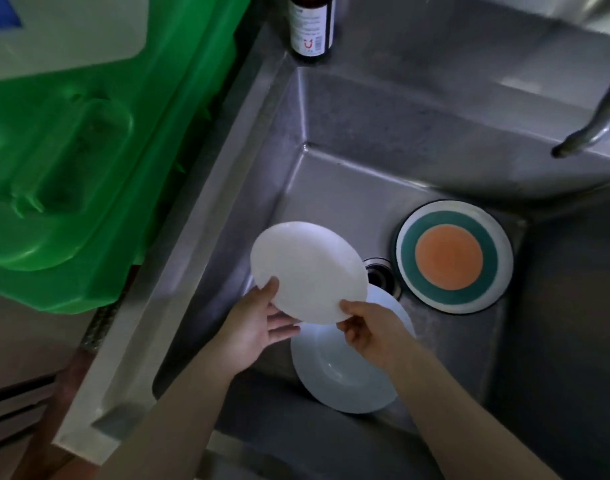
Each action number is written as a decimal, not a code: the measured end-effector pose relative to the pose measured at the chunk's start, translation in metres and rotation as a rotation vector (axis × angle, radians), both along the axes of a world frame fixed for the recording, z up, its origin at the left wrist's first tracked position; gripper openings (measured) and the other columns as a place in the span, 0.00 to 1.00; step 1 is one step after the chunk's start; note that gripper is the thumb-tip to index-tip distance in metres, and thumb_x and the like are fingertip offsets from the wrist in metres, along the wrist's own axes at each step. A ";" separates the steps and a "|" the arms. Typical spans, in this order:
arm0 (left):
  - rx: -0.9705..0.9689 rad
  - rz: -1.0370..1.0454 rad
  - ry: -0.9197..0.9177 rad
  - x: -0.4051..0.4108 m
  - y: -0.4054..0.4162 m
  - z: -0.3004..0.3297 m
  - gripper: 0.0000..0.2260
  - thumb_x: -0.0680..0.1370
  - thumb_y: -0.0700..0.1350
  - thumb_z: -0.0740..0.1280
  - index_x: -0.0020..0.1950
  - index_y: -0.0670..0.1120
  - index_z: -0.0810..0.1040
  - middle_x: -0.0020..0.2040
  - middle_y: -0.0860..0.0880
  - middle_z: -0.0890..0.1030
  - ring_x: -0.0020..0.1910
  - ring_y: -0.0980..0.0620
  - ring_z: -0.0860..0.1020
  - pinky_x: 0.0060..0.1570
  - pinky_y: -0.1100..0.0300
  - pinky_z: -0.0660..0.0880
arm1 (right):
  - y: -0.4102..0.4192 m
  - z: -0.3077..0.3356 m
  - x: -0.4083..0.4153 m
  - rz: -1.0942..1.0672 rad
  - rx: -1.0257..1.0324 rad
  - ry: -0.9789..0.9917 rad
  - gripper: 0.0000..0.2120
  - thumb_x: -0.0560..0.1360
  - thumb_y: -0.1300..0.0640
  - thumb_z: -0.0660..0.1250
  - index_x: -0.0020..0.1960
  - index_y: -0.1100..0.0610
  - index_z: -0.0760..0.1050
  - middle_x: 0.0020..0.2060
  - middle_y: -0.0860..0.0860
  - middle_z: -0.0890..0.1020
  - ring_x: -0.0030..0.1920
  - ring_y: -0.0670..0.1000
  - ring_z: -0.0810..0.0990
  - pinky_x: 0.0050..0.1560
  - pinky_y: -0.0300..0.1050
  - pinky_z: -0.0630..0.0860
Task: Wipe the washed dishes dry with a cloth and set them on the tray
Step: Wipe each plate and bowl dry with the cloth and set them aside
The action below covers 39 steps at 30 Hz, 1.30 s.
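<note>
A white plate (307, 268) is held tilted above the steel sink (348, 188). My left hand (262, 320) holds its near left rim, thumb on top and fingers under it. My right hand (369, 329) pinches the near right rim. Below them a pale blue-white plate (345, 375) lies on the sink floor, partly hidden by my hands. A plate with an orange centre and a teal ring (452, 259) lies flat to the right. No cloth or tray is in view.
The drain (381, 271) sits between the plates. A tap spout (587, 136) juts in from the upper right. A brown bottle (310, 26) stands on the sink's back corner. A green plastic bin (71, 161) fills the left side.
</note>
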<state>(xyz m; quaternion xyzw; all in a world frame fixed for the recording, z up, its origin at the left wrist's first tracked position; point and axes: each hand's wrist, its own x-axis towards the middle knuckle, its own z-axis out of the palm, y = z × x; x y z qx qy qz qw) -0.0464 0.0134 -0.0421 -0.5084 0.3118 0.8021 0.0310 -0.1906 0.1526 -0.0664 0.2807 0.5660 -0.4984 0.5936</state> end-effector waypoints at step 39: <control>-1.484 -0.920 0.143 0.032 0.220 0.124 0.22 0.78 0.40 0.61 0.70 0.53 0.64 0.38 0.53 0.72 0.30 0.56 0.68 0.32 0.59 0.67 | 0.361 0.105 0.125 0.740 0.907 1.358 0.29 0.73 0.45 0.68 0.72 0.44 0.66 0.71 0.52 0.67 0.71 0.60 0.61 0.69 0.60 0.58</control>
